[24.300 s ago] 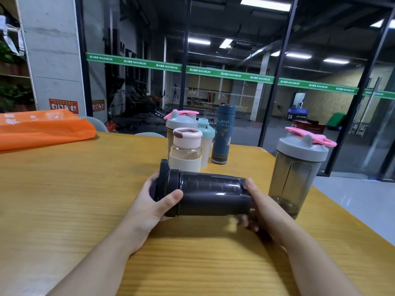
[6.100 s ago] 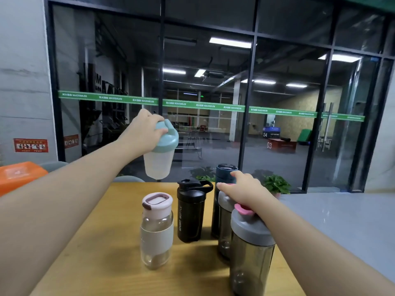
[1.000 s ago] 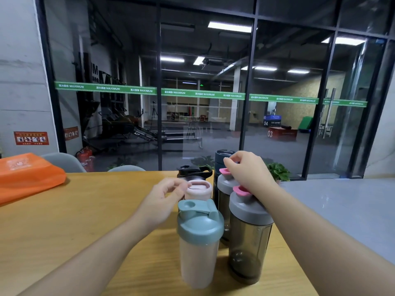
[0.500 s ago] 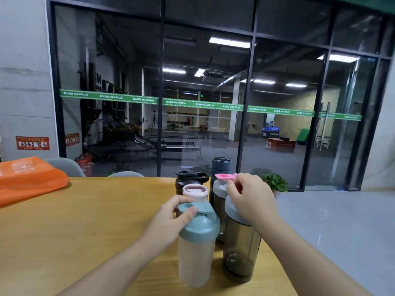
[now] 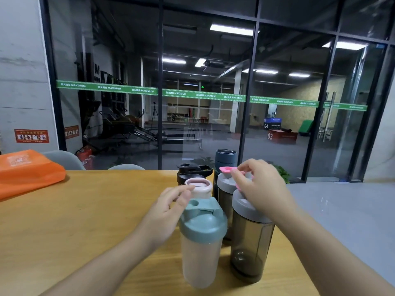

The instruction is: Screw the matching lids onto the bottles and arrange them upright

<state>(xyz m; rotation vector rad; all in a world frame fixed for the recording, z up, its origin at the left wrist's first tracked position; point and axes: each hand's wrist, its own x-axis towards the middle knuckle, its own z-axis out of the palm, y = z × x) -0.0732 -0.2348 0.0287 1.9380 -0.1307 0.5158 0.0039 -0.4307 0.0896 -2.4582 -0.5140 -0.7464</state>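
Near the table's right edge: all six bottles capped and upright.
Right hand (image 5: pixel 261 186) rests curled on the near grey-lidded shaker (image 5: pixel 251 242), apparently touching a pink tab; left hand (image 5: pixel 166 212) hovers, fingers relaxed, beside the teal-lidded shaker (image 5: pixel 202 238). Judged remaining: final tightening and alignment on the table (image 5: pixel 74 221).

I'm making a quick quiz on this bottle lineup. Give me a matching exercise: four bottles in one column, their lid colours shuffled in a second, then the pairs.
Bottles:
1. frosted shaker
2. nearest smoky shaker
3. sport bottle
4. small clear bottle

Lid colours:
A. black
B. pale pink
C. teal
D. grey with a pink flip cap

Pairs: 1-C, 2-D, 3-A, 4-B
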